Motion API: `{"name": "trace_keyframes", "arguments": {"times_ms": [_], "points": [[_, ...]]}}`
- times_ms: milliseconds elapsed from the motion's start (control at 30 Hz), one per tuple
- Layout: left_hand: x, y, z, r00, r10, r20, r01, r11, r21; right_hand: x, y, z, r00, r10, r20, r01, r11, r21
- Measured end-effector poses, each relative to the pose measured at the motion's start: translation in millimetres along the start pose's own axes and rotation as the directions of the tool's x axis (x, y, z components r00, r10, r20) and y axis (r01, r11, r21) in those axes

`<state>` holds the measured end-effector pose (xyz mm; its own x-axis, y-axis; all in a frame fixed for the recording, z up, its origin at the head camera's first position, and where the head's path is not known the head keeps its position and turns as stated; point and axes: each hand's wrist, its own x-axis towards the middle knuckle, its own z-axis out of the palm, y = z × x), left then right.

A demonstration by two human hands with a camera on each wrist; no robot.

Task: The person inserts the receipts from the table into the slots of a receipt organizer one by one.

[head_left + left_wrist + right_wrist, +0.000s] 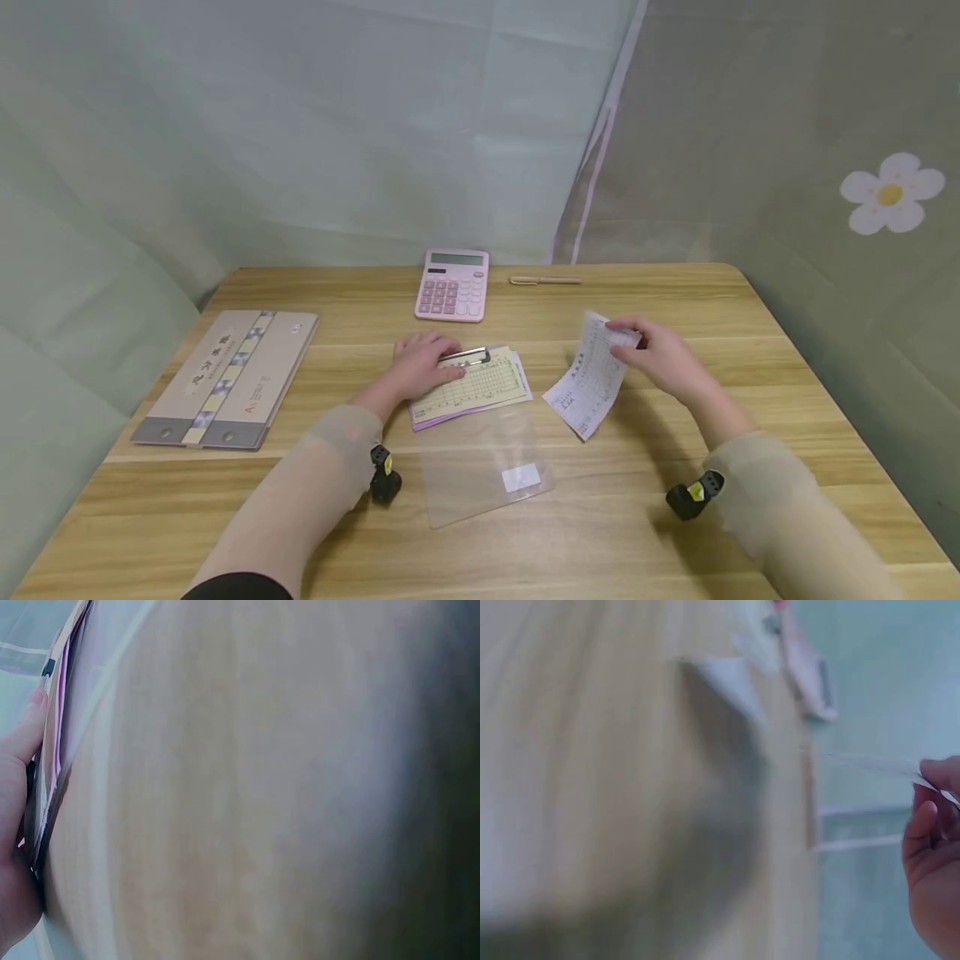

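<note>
A clear clipboard (480, 467) lies at the middle of the table, its metal clip at the far end over a stack of yellow, white and purple-edged printed slips (480, 392). My left hand (422, 367) grips the clip end from the left, thumb over the slips and fingers past the clip. In the left wrist view the thumb (28, 727) lies along the stack. To the right, my right hand (660, 358) pinches a white printed slip (592, 375) by its upper right corner. The slip hangs slanted and bent, its lower corner close over the table.
A pink calculator (452, 285) lies at the back, with a capped pen (545, 280) to its right. At the left is a beige and grey ledger folder (232, 379) with a patterned band. Fabric curtains (375, 125) hang behind the table.
</note>
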<state>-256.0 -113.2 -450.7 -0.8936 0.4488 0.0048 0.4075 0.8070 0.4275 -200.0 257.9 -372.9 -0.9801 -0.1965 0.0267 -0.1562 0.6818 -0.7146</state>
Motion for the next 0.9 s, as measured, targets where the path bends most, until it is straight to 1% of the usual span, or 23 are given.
{"name": "trace_keyframes", "arguments": {"times_ms": [67,133,200,233,333,400,467,500,567,633,700,733,800,900], "points": [[-0.1,0.5,0.2,1.0,0.002,0.003,-0.001,1.0,-0.003,-1.3,-13,-6,0.999,-0.033,0.033,0.031,0.999,0.041],[-0.3,0.8,1.2,1.0,0.002,0.008,-0.002,1.0,-0.004,-2.8,-25,-11,0.997,-0.051,0.063,0.044,0.992,0.116],[-0.7,0.9,1.7,1.0,0.003,0.01,-0.003,1.0,-0.002,-2.8,-34,-13,0.996,-0.062,0.065,0.048,0.981,0.188],[-0.9,0.9,1.9,1.0,0.003,0.008,-0.003,1.0,-0.003,-1.6,-37,-12,0.997,-0.06,0.05,0.047,0.974,0.221],[-1.3,0.8,1.6,1.0,0.006,-0.004,-0.006,1.0,-0.006,8.3,-39,-2,0.999,-0.031,-0.029,0.039,0.924,0.38],[-1.5,0.5,1.2,1.0,0.009,-0.011,-0.009,1.0,-0.009,16.2,-33,13,0.997,0.013,-0.079,0.024,0.892,0.452],[-1.8,0.3,1.4,1.0,0.006,-0.007,-0.006,1.0,-0.006,22.3,-24,32,0.993,0.063,-0.098,-0.005,0.86,0.51],[-1.9,0.3,1.4,1.0,0.006,-0.004,-0.006,1.0,-0.006,23.9,-19,42,0.992,0.084,-0.094,-0.025,0.862,0.507],[-2.0,0.1,1.8,1.0,0.005,0.0,-0.005,1.0,-0.005,24.9,-11,61,0.992,0.109,-0.071,-0.064,0.883,0.464],[-1.9,0.3,1.9,1.0,0.006,-0.001,-0.006,1.0,-0.007,24.9,-4,78,0.994,0.102,-0.047,-0.074,0.907,0.414],[-1.6,0.4,1.8,1.0,0.009,-0.006,-0.009,1.0,-0.013,23.5,-2,90,0.995,0.092,-0.028,-0.076,0.934,0.35],[-1.4,0.4,1.7,1.0,0.01,-0.009,-0.01,1.0,-0.014,22.8,-1,95,0.996,0.086,-0.016,-0.076,0.94,0.334],[-1.2,0.7,1.1,1.0,0.01,-0.011,-0.01,1.0,-0.014,20.6,-3,104,0.997,0.079,0.01,-0.078,0.943,0.323],[-1.3,0.4,-0.1,1.0,0.008,-0.008,-0.008,1.0,-0.01,16.8,-11,114,0.995,0.079,0.062,-0.096,0.932,0.35]]}}
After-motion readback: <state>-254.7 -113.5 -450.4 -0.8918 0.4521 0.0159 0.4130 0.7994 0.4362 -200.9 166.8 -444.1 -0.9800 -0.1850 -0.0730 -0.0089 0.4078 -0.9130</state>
